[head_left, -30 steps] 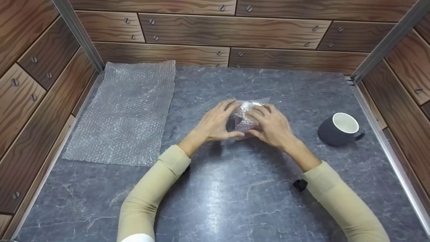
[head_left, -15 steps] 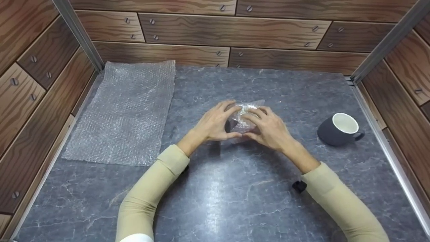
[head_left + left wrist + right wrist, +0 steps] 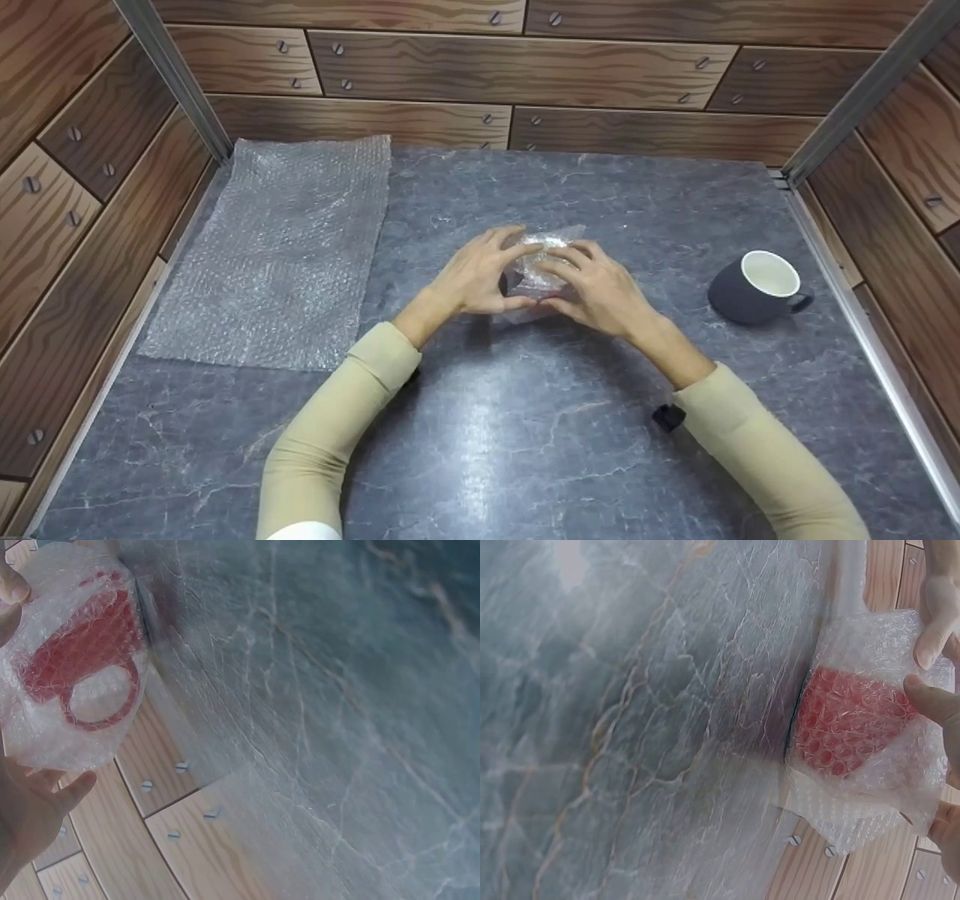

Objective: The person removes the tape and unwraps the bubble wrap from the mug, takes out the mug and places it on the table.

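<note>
A red mug (image 3: 97, 645) with a ring-shaped handle shows through clear bubble wrap (image 3: 874, 645), which covers it near the middle of the table. My left hand (image 3: 477, 276) holds the bundle from the left and my right hand (image 3: 609, 289) from the right. On the near side the two thumbs almost meet; the fingers curve over the top and far side. Loose wrap (image 3: 574, 232) sticks out beyond the right fingers. Part of the mug is hidden behind the hands in the head view.
A flat sheet of bubble wrap (image 3: 277, 247) lies at the left of the marbled table (image 3: 480, 442). A dark grey mug (image 3: 739, 296) with a white inside stands at the right, handle pointing right. Wood-patterned walls (image 3: 517, 67) border the back and sides.
My right hand has shifted slightly left and nearer, bringing its thumb closer to the left one. The far corner of the wrap has moved slightly left. The sheet and grey mug stay put.
</note>
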`<action>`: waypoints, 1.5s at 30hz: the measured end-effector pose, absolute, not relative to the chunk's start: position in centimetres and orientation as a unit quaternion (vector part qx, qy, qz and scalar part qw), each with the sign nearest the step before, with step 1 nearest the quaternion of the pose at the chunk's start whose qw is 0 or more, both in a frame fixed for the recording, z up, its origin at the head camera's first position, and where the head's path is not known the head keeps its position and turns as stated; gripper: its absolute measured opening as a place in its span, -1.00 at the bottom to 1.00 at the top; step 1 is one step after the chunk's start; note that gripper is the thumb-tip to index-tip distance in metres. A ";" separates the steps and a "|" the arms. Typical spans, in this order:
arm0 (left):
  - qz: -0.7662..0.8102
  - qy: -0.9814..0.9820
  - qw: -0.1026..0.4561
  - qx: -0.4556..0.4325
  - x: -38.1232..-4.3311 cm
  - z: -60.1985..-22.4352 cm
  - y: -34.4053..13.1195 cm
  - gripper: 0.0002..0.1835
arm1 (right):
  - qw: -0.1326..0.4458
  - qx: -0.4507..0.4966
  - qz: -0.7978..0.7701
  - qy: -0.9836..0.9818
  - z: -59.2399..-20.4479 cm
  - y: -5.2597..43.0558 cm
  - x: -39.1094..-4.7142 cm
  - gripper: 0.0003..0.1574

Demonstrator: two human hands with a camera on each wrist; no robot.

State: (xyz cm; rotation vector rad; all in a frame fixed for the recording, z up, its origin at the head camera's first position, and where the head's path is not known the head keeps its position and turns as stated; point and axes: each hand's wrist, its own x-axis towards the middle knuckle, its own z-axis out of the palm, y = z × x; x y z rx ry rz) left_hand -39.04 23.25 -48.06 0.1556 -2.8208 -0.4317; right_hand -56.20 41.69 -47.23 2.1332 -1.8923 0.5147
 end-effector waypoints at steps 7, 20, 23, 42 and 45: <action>-0.141 -0.978 0.146 0.053 -39.1 -48.0 23.1 -0.15 | 0.123 0.734 0.183 -0.643 -47.3 41.7 -56.1 -0.25; -0.133 -0.978 0.151 0.046 -39.1 -47.8 23.2 -0.26 | 0.088 0.742 0.226 -0.625 -46.9 42.8 -57.2 -0.33; -0.127 -0.979 0.153 0.045 -39.0 -47.8 23.3 -0.29 | 0.089 0.739 0.233 -0.626 -46.8 43.2 -57.3 -0.32; -0.114 -0.981 0.147 0.051 -38.5 -47.4 23.5 -0.32 | 0.101 0.715 0.247 -0.646 -47.4 44.6 -58.4 -0.31; -0.119 -0.981 0.143 0.054 -38.3 -47.4 23.7 -0.33 | 0.104 0.712 0.246 -0.649 -47.6 44.6 -58.3 -0.32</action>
